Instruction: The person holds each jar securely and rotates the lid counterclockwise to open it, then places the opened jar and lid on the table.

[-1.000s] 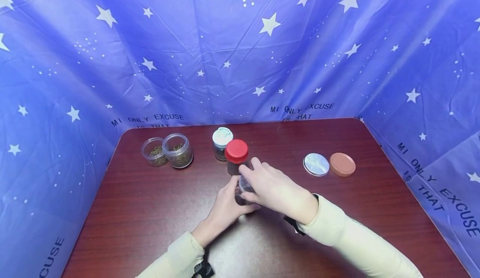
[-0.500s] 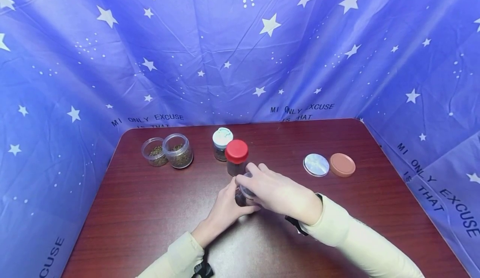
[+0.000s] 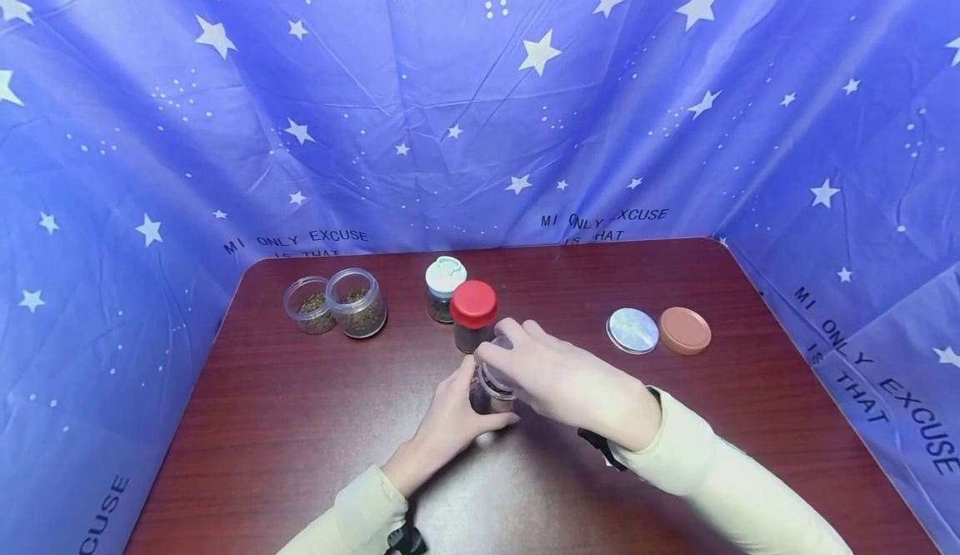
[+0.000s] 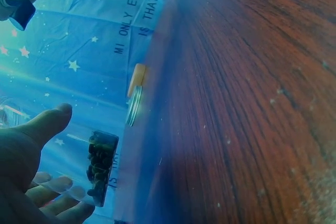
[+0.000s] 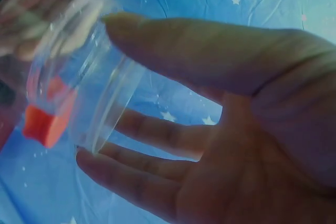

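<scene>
My left hand [image 3: 450, 409] grips a clear jar [image 3: 495, 402] low on its side, thumb at the front. Dark small pieces [image 4: 100, 166] lie at the jar's bottom in the left wrist view. Over the jar's mouth, my right hand [image 3: 551, 376] holds a clear round lid [image 5: 105, 98] between thumb and fingers. The lid sits tilted close above the jar's rim in the head view. Just behind them stands a jar with a red lid [image 3: 474, 303], its lower part partly covered by my right fingers.
A small jar with a white lid [image 3: 446, 276] stands behind the red-lidded one. Two open clear jars [image 3: 358, 309] with greenish-brown bits stand at the left. A silvery lid [image 3: 632, 330] and a terracotta lid [image 3: 685, 331] lie at the right on the brown table [image 3: 300, 438].
My right hand has shifted slightly right with the clear lid, and more of the jar's rim shows beneath it. My left hand stays in place round the jar.
</scene>
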`<state>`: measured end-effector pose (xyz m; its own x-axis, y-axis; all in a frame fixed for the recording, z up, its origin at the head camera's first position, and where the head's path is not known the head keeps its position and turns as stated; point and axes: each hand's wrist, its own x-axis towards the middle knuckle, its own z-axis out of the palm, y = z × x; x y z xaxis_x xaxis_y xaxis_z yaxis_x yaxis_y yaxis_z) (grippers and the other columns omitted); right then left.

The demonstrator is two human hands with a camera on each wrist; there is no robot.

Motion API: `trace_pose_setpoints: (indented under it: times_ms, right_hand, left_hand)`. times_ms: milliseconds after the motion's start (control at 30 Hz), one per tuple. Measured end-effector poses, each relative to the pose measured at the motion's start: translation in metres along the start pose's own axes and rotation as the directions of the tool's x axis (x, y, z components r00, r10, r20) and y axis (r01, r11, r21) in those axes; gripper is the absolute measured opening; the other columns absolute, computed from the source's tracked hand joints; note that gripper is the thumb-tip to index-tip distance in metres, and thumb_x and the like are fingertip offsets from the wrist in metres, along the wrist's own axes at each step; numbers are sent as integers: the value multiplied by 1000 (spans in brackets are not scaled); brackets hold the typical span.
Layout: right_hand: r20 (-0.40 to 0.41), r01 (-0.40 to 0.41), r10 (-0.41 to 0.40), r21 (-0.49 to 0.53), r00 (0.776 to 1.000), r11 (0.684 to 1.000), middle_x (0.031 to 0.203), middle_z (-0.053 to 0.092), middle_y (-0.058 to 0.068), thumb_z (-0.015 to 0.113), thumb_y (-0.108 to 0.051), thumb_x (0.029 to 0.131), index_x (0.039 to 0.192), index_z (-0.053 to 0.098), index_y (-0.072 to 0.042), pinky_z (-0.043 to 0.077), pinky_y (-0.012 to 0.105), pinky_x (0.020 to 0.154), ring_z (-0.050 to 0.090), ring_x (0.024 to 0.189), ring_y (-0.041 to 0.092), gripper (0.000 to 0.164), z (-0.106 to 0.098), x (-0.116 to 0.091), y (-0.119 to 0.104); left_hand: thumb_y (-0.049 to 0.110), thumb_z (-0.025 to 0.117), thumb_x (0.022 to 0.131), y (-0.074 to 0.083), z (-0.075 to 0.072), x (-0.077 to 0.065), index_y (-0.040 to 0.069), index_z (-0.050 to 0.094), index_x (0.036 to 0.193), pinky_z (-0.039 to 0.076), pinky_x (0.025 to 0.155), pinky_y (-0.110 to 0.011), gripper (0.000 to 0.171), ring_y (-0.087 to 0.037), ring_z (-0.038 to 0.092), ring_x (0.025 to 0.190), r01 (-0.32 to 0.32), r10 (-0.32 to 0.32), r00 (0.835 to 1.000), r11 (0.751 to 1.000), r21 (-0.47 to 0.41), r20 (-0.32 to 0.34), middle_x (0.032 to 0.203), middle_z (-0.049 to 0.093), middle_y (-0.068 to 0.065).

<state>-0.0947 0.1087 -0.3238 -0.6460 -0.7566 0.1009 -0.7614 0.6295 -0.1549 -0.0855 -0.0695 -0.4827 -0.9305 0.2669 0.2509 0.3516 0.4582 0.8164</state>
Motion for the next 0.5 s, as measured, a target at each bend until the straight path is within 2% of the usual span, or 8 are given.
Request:
trace_pose_setpoints:
  times_ms: [167,267,367,500]
  right_hand:
    - [-67,-21,20,-6,998,1000,97,51,3,88,-12,82,112,62,-18,50,29,62,56,81,21,40,-9,-11,17]
    - [-100,-41,35,-60,994,997,95,51,4,92,-18,78,122,63,-15,51,32,61,56,75,20,53,-12,-22,34]
    - [-117,-111,103,-65,988,992,97,56,8,91,-23,79,127,61,-7,54,37,63,58,75,22,59,-11,-34,52]
    - [-112,-221,217,-16,970,975,99,58,15,92,-20,77,122,60,2,56,45,70,62,79,26,60,-5,-53,78]
  left_hand:
    - [28,98,70,-1,0,1,16,55,131,56,95,-39,75,-15,69,110,-7,7,1000,1000,-14,-5,119,72,-2]
    - [27,98,70,-1,0,1,15,55,131,56,95,-40,76,-16,69,111,-6,6,1000,1000,-16,-6,120,72,-3]
    - [27,98,70,-1,-1,1,15,55,131,56,92,-39,76,-17,69,108,-2,2,1000,1000,-14,-13,120,71,-3]
    - [28,98,69,-2,-3,0,15,56,130,56,87,-36,75,-17,68,104,-4,4,1000,1000,-8,-30,120,71,-3]
